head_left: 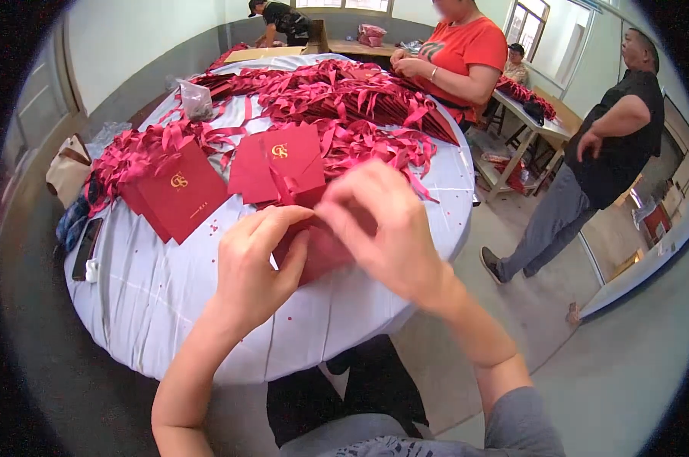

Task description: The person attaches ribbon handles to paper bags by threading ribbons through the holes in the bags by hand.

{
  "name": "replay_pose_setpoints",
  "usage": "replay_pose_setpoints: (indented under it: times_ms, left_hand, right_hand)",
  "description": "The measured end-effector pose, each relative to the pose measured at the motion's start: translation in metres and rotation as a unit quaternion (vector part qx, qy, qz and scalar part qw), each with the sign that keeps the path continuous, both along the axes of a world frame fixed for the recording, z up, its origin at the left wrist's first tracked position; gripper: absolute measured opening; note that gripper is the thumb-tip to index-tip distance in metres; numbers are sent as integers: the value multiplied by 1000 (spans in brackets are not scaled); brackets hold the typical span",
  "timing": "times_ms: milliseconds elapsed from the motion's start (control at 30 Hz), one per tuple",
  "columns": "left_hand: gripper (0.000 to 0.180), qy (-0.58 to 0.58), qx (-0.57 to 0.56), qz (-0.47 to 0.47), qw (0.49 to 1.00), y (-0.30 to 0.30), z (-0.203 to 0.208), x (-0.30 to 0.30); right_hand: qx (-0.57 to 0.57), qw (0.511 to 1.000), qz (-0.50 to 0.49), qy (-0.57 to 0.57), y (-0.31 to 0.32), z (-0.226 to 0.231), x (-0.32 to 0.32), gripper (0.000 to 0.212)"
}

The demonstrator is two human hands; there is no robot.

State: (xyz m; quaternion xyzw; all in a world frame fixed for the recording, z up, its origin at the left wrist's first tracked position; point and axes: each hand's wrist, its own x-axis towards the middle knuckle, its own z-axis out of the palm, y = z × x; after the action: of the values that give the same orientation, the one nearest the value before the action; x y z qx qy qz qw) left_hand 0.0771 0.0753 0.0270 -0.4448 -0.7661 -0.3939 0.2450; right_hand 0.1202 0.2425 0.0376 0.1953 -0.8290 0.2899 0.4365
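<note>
One round table [169,297] is carrying heaped red bags [337,99]. At its near side, a single bag [325,255] is facing the person. The left hand [253,255] is grasping this bag's edge; the right hand [386,232] is showing blurred, its grip undeterminable. A phone [87,250] is lying farther left.

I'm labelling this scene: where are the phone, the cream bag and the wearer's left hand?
Phone [87,249]: head view, upper face
Cream bag [66,172]: head view, outer side
Wearer's left hand [251,263]: head view, its back
</note>
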Motion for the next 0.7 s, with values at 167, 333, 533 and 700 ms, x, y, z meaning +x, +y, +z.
replay_pose_setpoints:
  times_ms: [167, 333, 533, 700]
  left_hand:
    - [25, 50, 12, -11, 999, -2, -8, -4]
    - [22, 47, 47, -34, 997, 3, -12, -4]
    - [21, 63, 55, -17, 996, -2, -15, -8]
    - [21, 69, 61, -22, 996, 3, -16, -11]
  right_hand:
    - [77, 992, 19, -98, -12, 25, -33, 32]
    - [2, 975, 99, -199, -12, 35, -40, 25]
    - [-82, 975, 94, -184, -24, 34, -57, 20]
    - [-90, 979, 101, -152, -25, 32, -78, 23]
